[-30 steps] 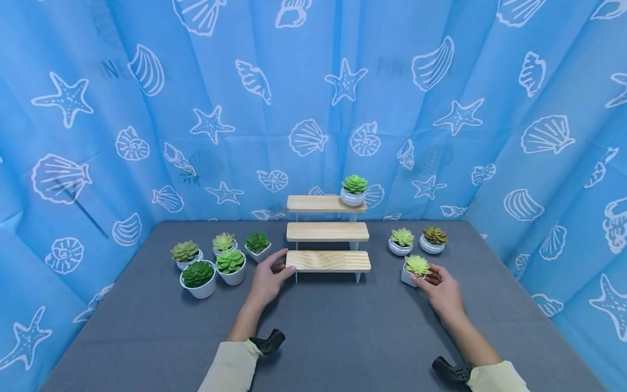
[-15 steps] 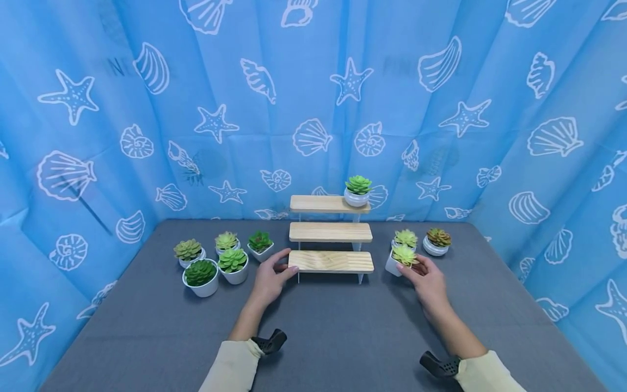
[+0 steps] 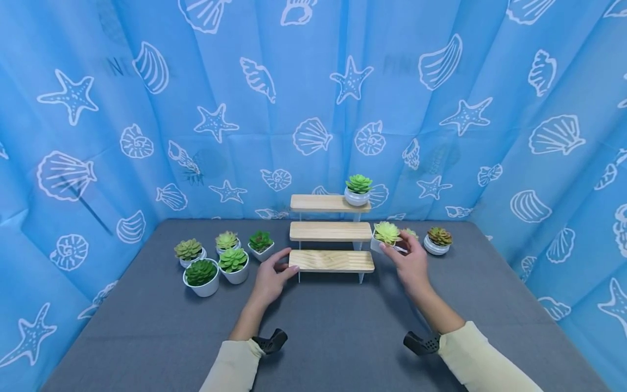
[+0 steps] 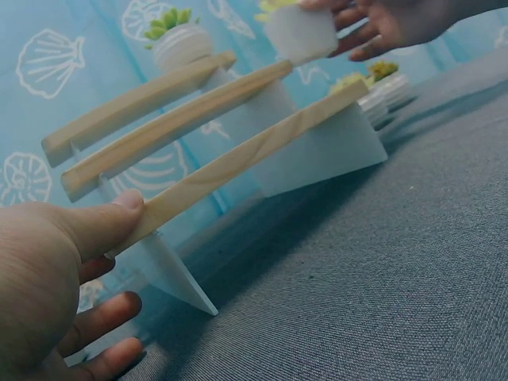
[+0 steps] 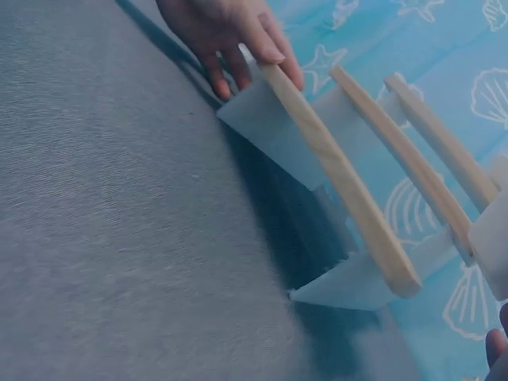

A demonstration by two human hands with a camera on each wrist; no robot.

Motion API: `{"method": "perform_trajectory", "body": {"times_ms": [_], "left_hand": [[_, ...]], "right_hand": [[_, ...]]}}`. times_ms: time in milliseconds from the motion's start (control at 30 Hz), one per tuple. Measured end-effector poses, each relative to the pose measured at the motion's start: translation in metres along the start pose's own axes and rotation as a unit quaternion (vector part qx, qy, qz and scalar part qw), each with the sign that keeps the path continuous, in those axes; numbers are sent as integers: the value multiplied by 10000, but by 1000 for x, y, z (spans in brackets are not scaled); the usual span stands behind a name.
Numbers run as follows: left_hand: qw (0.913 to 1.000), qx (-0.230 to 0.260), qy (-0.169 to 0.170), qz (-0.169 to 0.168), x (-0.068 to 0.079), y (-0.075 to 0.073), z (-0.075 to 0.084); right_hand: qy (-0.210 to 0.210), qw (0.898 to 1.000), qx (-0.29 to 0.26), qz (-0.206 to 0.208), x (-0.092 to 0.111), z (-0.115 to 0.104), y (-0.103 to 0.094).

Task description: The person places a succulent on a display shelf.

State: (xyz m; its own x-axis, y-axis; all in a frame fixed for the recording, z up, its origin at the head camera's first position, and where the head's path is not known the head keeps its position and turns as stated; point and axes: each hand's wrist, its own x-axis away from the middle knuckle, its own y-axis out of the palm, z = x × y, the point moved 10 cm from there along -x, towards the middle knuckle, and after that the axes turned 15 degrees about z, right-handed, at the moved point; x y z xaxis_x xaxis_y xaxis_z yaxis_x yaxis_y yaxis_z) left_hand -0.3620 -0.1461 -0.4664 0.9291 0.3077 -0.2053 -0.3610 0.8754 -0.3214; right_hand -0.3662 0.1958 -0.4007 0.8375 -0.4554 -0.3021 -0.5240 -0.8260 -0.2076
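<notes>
A three-step wooden display stand (image 3: 330,261) with pale side supports stands mid-table. My left hand (image 3: 269,280) grips the left end of its lowest board; in the left wrist view the thumb (image 4: 119,214) lies on top of that board, other fingers lower. My right hand (image 3: 411,267) holds a yellow-green potted succulent (image 3: 387,233) by its white pot, raised beside the right end of the middle board. In the left wrist view this white pot (image 4: 302,33) is upright and off the table. A bright green succulent (image 3: 358,185) in a round white pot sits on the top board's right end.
Left of the stand are several potted succulents, including a dark green one (image 3: 201,275) and one in a square pot (image 3: 261,244). Right of it stands a reddish-brown succulent (image 3: 437,239); a pale one (image 3: 410,233) is mostly hidden by my right hand. A blue shell-print curtain (image 3: 313,81) hangs behind.
My right hand has lifted the yellow-green succulent from the right side of the table and carried it left and up toward the middle board. My left hand stays on the stand.
</notes>
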Motion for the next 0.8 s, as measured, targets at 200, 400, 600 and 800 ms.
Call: {"method": "perform_trajectory", "body": {"times_ms": [200,400,600,800], "left_hand": [[10000,10,-25,-24,1,0,0],[10000,31,24,-10,0,0,1],[10000,1,-20,6,0,0,0],[10000,39,50,-1,1,-1,2]], "right_hand": [[-47,9992,-350,183,-9,-7,3],[-24,9980,-626,104,-13,-11,8],[-40,9974,-693,-180,-13,-13,24],[-42,9935,-1097,-289,-15,-19,37]]}}
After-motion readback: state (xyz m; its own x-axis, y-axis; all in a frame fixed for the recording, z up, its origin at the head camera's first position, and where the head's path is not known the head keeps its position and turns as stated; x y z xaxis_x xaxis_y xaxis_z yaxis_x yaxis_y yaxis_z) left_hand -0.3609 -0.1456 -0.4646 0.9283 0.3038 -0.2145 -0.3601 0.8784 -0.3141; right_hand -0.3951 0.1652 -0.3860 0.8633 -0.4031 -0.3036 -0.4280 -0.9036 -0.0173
